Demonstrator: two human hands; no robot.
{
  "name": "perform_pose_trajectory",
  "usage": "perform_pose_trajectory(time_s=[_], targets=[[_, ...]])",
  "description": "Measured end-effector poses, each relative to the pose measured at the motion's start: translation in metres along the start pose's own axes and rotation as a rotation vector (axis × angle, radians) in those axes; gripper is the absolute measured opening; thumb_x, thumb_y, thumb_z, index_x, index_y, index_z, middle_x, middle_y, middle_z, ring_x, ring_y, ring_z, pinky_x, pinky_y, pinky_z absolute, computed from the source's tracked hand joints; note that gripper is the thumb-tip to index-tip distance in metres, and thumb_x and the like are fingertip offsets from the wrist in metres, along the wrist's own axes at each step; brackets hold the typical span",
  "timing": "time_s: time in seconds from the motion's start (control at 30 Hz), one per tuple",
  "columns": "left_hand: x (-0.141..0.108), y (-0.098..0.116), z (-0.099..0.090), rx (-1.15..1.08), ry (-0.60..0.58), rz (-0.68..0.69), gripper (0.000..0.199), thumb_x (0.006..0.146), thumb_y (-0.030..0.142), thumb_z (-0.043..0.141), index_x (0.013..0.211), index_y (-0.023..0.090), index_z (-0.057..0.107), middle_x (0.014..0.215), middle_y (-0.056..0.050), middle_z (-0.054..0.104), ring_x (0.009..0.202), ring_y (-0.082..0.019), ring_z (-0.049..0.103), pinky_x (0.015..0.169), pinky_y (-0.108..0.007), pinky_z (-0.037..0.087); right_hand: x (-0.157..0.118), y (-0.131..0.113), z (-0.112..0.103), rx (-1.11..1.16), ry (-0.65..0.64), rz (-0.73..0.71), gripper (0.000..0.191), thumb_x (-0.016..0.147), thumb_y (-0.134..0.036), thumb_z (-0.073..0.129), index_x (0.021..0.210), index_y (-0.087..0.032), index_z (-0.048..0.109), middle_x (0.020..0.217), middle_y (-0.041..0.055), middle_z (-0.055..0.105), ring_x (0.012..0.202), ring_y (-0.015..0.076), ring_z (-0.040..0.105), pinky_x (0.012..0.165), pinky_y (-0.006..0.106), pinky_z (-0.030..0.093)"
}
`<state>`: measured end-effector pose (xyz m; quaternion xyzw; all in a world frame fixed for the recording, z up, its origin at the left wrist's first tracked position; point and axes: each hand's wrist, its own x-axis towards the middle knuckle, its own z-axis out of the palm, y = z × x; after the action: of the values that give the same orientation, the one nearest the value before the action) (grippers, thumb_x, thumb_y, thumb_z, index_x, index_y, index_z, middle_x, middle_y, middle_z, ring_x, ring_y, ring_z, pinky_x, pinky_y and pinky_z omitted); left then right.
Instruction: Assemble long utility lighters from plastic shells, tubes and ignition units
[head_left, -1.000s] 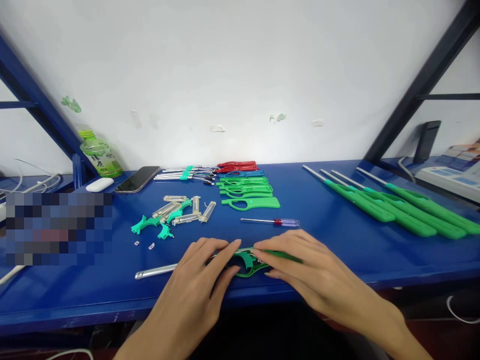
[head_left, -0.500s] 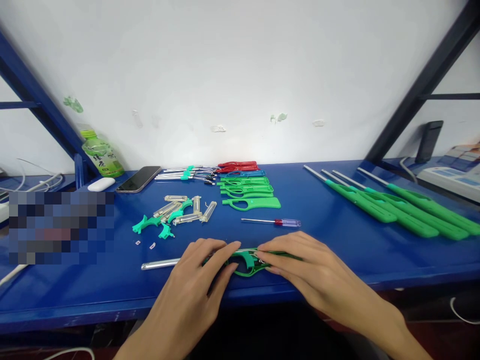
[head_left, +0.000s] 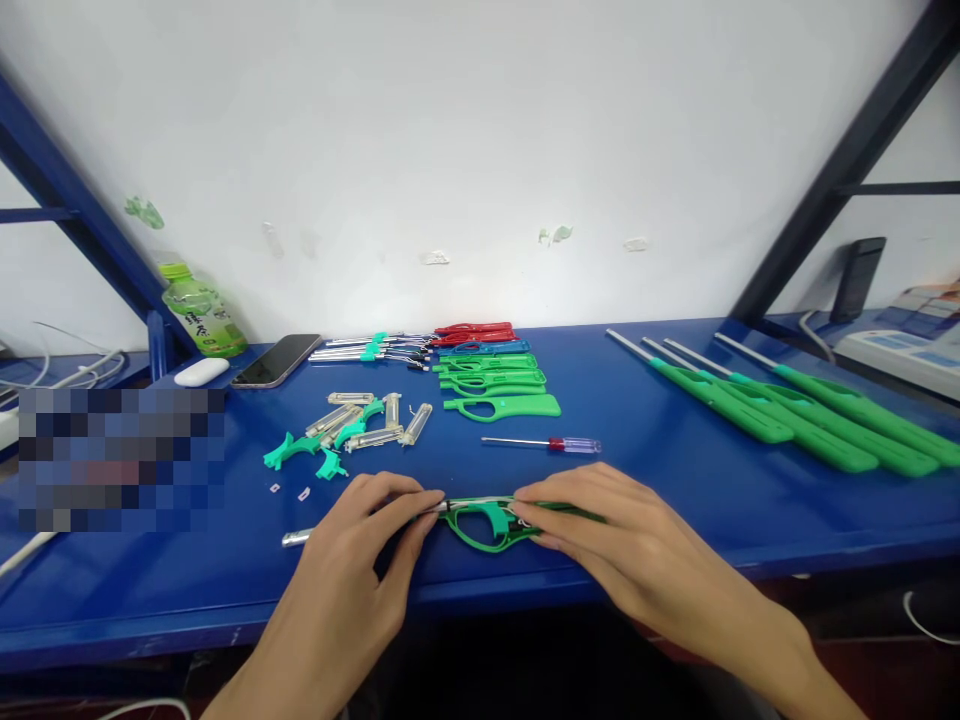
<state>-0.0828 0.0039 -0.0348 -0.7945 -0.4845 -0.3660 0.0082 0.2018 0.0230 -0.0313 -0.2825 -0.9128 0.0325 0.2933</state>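
Note:
Between my hands, near the table's front edge, lies an opened green lighter (head_left: pixel 480 543) with a long metal tube. Its inner parts and a teal trigger (head_left: pixel 496 519) show in the half shell. My left hand (head_left: pixel 360 570) pinches the tube where it meets the green shell; the tube's silver end (head_left: pixel 295 538) sticks out past the knuckles. My right hand (head_left: pixel 622 530) is closed around the handle, fingertips pressing just right of the trigger. The handle's inside is mostly hidden under those fingers. Beyond my hands lies a screwdriver (head_left: pixel 541 444) with a clear purple handle.
Green shell halves (head_left: pixel 502 406) lie behind the screwdriver, with red and blue ones further back. Clear fuel tanks (head_left: pixel 375 437), teal triggers (head_left: pixel 289 450) and metal tubes with wires (head_left: pixel 349 353) are left. Several assembled green lighters (head_left: pixel 750 410) lie right. A phone (head_left: pixel 277 360) and bottle (head_left: pixel 201 312) stand back left.
My left hand has slid left along the lighter, from beside the trigger to the tube's base, uncovering the front of the shell. My right hand stays in place.

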Motion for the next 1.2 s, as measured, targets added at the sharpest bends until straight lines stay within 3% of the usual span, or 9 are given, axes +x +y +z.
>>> perform_pose_trajectory(time_s=[0.37, 1.0, 1.2], targets=[[0.004, 0.001, 0.0, -0.069, 0.012, -0.038, 0.017, 0.103, 0.031, 0.063, 0.108, 0.031, 0.08, 0.105, 0.001, 0.075, 0.092, -0.016, 0.074, 0.081, -0.027, 0.062, 0.001, 0.002, 0.0, 0.001, -0.002, -0.01, 0.027, 0.111, -0.017, 0.053, 0.133, -0.023, 0.067, 0.131, 0.0011, 0.073, 0.119, 0.0135, 0.065, 0.101, 0.031, 0.048], [0.005, -0.005, -0.007, -0.081, -0.074, 0.164, 0.026, 0.109, 0.019, 0.056, 0.119, 0.027, 0.078, 0.11, -0.002, 0.07, 0.091, -0.011, 0.072, 0.079, -0.018, 0.056, -0.002, 0.003, 0.001, 0.009, -0.051, 0.011, 0.032, 0.109, -0.014, 0.053, 0.138, -0.024, 0.064, 0.135, 0.0031, 0.071, 0.122, 0.0171, 0.065, 0.103, 0.035, 0.05], [0.004, -0.004, -0.01, -0.131, -0.152, 0.075, 0.033, 0.109, 0.016, 0.052, 0.128, 0.032, 0.074, 0.116, -0.001, 0.068, 0.096, -0.011, 0.07, 0.083, -0.02, 0.055, -0.002, 0.004, 0.001, 0.009, -0.054, 0.007, 0.032, 0.11, -0.014, 0.053, 0.138, -0.024, 0.063, 0.136, 0.002, 0.07, 0.123, 0.0156, 0.063, 0.104, 0.034, 0.048]])
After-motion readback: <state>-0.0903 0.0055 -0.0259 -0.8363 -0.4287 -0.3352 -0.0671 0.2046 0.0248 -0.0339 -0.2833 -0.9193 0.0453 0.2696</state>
